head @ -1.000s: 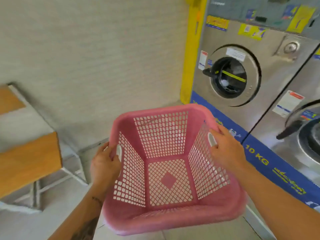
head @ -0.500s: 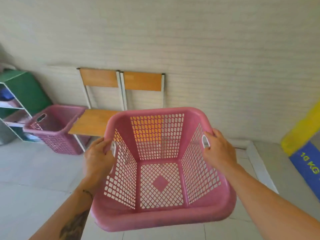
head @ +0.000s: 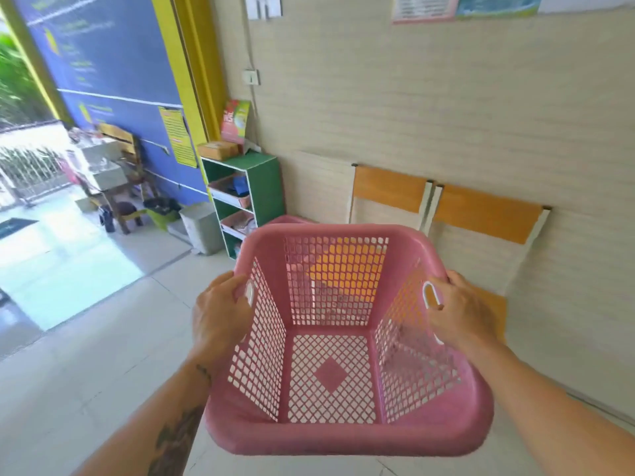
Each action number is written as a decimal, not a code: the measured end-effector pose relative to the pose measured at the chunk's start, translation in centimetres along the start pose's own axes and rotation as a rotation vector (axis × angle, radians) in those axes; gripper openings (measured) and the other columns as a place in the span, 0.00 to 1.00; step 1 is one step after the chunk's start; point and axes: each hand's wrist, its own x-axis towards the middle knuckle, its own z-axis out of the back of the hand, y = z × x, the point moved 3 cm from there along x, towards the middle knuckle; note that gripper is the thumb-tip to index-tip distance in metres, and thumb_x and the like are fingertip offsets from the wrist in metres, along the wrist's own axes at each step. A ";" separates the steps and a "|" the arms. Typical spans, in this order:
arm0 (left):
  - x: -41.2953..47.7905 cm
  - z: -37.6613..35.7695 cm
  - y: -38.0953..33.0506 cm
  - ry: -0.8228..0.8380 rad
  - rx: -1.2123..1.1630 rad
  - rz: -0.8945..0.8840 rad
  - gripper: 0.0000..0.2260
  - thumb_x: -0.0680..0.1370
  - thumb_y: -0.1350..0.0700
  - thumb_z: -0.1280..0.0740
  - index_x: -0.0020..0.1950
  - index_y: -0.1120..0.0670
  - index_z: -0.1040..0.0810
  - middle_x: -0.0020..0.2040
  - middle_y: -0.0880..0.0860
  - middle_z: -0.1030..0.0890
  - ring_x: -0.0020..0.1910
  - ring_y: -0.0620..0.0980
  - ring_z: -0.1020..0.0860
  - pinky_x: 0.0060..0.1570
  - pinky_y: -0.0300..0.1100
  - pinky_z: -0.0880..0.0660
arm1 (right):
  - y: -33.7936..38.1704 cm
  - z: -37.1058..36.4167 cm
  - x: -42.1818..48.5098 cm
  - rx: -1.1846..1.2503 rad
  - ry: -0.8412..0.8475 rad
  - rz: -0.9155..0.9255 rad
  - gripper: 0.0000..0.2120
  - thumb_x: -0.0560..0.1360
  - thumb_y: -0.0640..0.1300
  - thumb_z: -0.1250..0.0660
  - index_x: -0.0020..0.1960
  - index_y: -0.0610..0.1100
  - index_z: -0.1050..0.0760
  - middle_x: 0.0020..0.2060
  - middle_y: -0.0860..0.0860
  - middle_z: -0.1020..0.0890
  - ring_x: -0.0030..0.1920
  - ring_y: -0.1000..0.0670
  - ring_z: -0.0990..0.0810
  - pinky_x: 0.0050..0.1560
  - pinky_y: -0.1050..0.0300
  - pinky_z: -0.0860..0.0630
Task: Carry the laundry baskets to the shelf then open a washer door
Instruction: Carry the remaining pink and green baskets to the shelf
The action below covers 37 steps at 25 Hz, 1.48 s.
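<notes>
I hold an empty pink mesh laundry basket (head: 336, 438) in front of me, clear of the floor. My left hand (head: 220, 314) grips its left handle and my right hand (head: 460, 310) grips its right handle. Ahead and to the left a green shelf (head: 266, 180) with white edges stands against the wall, with pink trays on its levels. The rim of a second pink basket (head: 287, 219) peeks out just behind the held one, beside the shelf. No washer is in view.
Two orange-backed chairs (head: 481, 214) stand along the beige wall at the right. A grey bin (head: 201, 228) sits left of the shelf. A cardboard box (head: 218, 150) rests on the shelf top. An open doorway with bright floor lies at far left.
The view has swung left, away from the washers. The chairs have shifted to the right and the green shelf has come into full view ahead. Both hands have kept their grip on the basket.
</notes>
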 end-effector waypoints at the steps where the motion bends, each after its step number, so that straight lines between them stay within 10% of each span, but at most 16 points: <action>1: 1.4 0.3 0.9 -0.018 0.013 0.019 0.13 0.76 0.58 0.36 0.58 0.49 0.17 0.57 0.46 0.19 0.49 0.50 0.23 0.49 0.44 0.28 | 1.5 -1.1 1.8 0.015 0.010 0.014 0.21 0.72 0.46 0.37 0.66 0.52 0.26 0.65 0.52 0.27 0.53 0.42 0.20 0.44 0.52 0.25; 17: 33.3 -7.8 7.7 -0.189 0.107 0.124 0.14 0.76 0.59 0.35 0.59 0.48 0.18 0.58 0.44 0.20 0.46 0.46 0.25 0.49 0.41 0.29 | 17.9 -14.4 37.2 0.138 0.051 0.200 0.19 0.73 0.45 0.38 0.63 0.52 0.25 0.65 0.50 0.28 0.55 0.39 0.22 0.46 0.49 0.26; 37: 74.9 -31.2 10.6 0.148 -0.066 -0.328 0.17 0.74 0.58 0.34 0.60 0.44 0.19 0.65 0.41 0.23 0.57 0.47 0.22 0.58 0.47 0.25 | 22.4 -29.6 57.7 0.169 -0.015 -0.388 0.31 0.70 0.38 0.37 0.73 0.50 0.33 0.74 0.50 0.37 0.67 0.41 0.28 0.61 0.43 0.26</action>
